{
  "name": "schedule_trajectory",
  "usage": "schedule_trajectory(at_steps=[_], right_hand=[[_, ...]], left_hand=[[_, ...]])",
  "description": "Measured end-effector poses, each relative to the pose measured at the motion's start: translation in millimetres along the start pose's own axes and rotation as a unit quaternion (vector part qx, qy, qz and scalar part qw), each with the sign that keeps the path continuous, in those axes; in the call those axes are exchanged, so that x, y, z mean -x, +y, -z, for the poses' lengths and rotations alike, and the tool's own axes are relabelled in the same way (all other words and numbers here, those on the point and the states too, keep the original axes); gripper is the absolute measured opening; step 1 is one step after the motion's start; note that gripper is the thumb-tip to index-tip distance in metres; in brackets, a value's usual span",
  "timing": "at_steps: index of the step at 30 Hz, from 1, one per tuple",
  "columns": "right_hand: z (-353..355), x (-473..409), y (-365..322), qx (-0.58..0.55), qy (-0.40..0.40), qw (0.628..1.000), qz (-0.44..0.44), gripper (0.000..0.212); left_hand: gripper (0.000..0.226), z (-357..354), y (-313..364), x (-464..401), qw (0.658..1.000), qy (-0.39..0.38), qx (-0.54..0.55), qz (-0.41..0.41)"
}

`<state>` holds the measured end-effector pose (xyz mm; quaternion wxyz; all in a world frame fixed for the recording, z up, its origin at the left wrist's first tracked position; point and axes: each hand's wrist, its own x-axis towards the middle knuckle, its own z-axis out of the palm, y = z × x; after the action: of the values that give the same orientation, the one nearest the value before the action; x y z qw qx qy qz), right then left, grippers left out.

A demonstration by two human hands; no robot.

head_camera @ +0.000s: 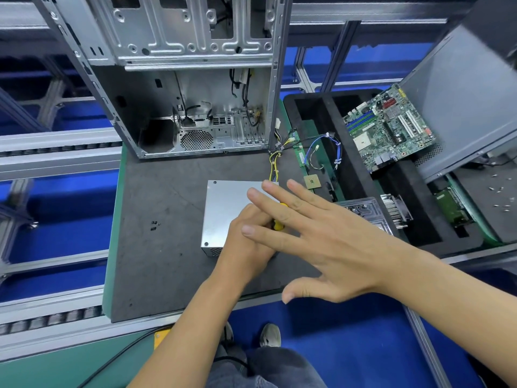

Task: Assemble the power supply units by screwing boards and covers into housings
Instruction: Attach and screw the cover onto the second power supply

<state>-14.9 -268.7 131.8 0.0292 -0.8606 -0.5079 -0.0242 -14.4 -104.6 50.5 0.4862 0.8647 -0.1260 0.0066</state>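
Two hands over the power supply unit (pixel 232 208) now, and you've got them stacked one in front of the other. Your left hand (pixel 247 242) is curled tight around a yellow-handled screwdriver (pixel 278 224), only slivers of yellow peeking out between the fingers, the tip hidden so I cannot tell which screw it meets. Your right hand (pixel 330 242) is wide open, fingers (pixel 268 232) straight and fanned apart, thumb dropped low toward you, the palm side laid across the top of the left fist and the handle; it grips nothing. The unit sits flat on the dark mat (pixel 167 247) near the middle, silver cover up, one screw (pixel 206 243) seated in its near-left corner, its yellow and black wire bundle (pixel 275 161) trailing away from the far-right edge. A few small black screws (pixel 154 225) lie loose on the mat to the left, well apart from the unit. Beyond stands the open computer case (pixel 195 107), upright at the far edge of the mat. Off to the right, a black foam tray (pixel 316 119) carries a green motherboard (pixel 389 130) tilted in its slot, with a finned heatsink (pixel 397 211) nearer you.
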Motion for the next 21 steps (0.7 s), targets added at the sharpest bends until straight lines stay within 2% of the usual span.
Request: schedule_trajectory(at_steps=[6, 10, 14, 17, 19, 21], right_hand=[[-1, 0, -1, -0.015, 0.007, 1.000, -0.016, 0.078], [3, -2, 8, -0.019, 0.090, 0.993, -0.077, 0.046], [13, -9, 17, 0.025, 0.071, 0.992, -0.098, 0.007], [22, -18, 19, 0.069, 0.043, 0.989, -0.123, 0.049], [30, -23, 20, 0.102, -0.007, 0.983, -0.150, 0.056], [35, -23, 22, 0.082, -0.044, 0.983, -0.159, 0.051]], left_hand=[[0.006, -1, 1, -2, 1.000, 0.004, 0.022, -0.011], [0.020, -2, -3, 2, 0.997, 0.033, 0.065, -0.009], [0.030, -2, -1, -2, 0.996, 0.037, 0.068, -0.039], [0.034, -3, -2, 1, 0.995, 0.065, 0.076, -0.029], [0.044, -3, -4, 2, 0.994, 0.083, 0.075, -0.022], [0.044, 0, -5, 2, 0.995, 0.074, 0.062, -0.026]])
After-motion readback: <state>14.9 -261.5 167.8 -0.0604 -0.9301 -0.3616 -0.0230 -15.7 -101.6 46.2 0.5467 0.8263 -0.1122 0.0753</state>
